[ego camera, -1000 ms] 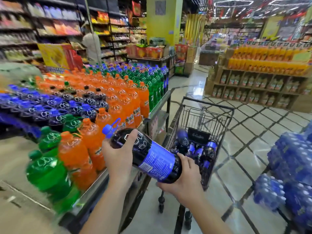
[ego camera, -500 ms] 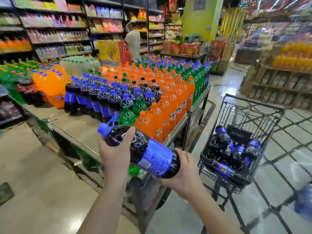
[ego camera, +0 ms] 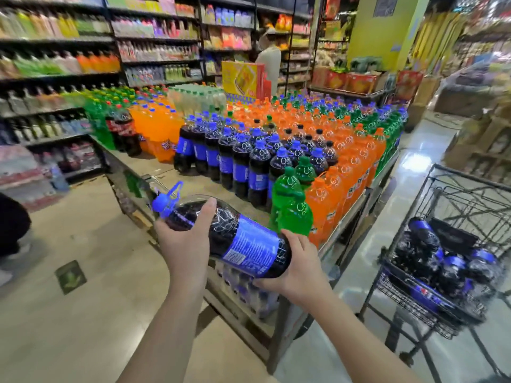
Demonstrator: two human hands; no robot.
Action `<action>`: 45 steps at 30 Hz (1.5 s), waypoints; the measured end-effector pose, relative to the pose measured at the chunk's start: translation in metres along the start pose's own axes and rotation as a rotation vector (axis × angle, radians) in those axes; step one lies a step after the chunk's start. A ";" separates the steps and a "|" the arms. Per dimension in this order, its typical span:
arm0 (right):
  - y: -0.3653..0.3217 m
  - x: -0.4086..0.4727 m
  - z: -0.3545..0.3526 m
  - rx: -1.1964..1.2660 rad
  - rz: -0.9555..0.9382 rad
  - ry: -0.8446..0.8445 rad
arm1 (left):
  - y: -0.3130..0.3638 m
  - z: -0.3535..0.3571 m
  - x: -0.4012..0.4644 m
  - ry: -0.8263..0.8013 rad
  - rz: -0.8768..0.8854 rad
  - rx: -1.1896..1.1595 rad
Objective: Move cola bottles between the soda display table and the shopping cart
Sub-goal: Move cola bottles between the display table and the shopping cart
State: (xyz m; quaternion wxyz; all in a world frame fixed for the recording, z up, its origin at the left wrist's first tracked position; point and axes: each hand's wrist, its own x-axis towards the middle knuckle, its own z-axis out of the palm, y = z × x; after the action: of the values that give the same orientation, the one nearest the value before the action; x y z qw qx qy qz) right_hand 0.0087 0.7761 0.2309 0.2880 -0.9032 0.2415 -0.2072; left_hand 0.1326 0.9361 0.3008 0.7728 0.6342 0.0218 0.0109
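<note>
**Sideways cola bottle held in two hands at the table's corner**

Beyond both hands, the soda display table (ego camera: 143, 168) carries packed rows of bottles: orange soda bottles (ego camera: 345, 161) on the far right side, standing cola bottles (ego camera: 240, 164) with blue caps straight ahead, and two green soda bottles (ego camera: 290, 205) just beyond the right hand. Its far end blurs into colour, and the labels there cannot be read. Packs on the shelf under the table, below the hands, are smeared and hard to identify.

Well to the right of the right hand stands the shopping cart (ego camera: 453, 189), cut off by the frame edge; dark cola bottles in the cart (ego camera: 448, 264) lie heaped in it, and their number cannot be counted.

Between the hands lies the held cola bottle (ego camera: 243, 239), tilted on its side above the table's near corner, blue cap up and to the left, apart from both table and cart.

The left hand (ego camera: 185, 244) wraps the bottle's shoulder, thumb over the top; its fingers are hidden behind the bottle. The right hand (ego camera: 298, 266) cups the base from below, fingertips hidden under it.
</note>
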 end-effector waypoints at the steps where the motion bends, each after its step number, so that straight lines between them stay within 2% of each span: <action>1: -0.005 0.008 0.008 0.007 -0.012 0.001 | -0.001 -0.003 0.010 0.017 -0.008 -0.004; 10: -0.021 0.119 0.087 0.063 -0.068 -0.056 | -0.021 0.006 0.133 0.061 -0.007 0.015; 19: 0.002 0.260 0.150 0.227 0.008 -0.056 | -0.042 0.083 0.264 0.037 0.046 0.100; 23: 0.017 0.300 0.168 0.248 0.065 -0.051 | -0.053 0.120 0.302 -0.031 0.086 0.110; 29: 0.040 0.329 0.186 0.248 0.198 0.012 | -0.078 0.166 0.337 -0.172 0.067 0.138; 35: 0.063 0.352 0.202 0.173 0.409 0.075 | -0.108 0.215 0.373 -0.386 0.034 0.158; 39: 0.067 0.372 0.211 0.151 0.556 0.142 | -0.125 0.248 0.398 -0.594 0.081 0.175; 45: 0.084 0.385 0.247 0.113 0.769 0.336 | -0.145 0.279 0.412 -0.930 0.158 0.219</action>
State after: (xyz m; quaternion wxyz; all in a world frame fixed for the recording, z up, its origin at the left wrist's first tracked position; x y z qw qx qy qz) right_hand 0.4165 0.6057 0.0845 0.3502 -0.6839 0.5926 -0.2419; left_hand 0.5557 0.6525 0.2050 0.6259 0.6493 -0.3733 -0.2174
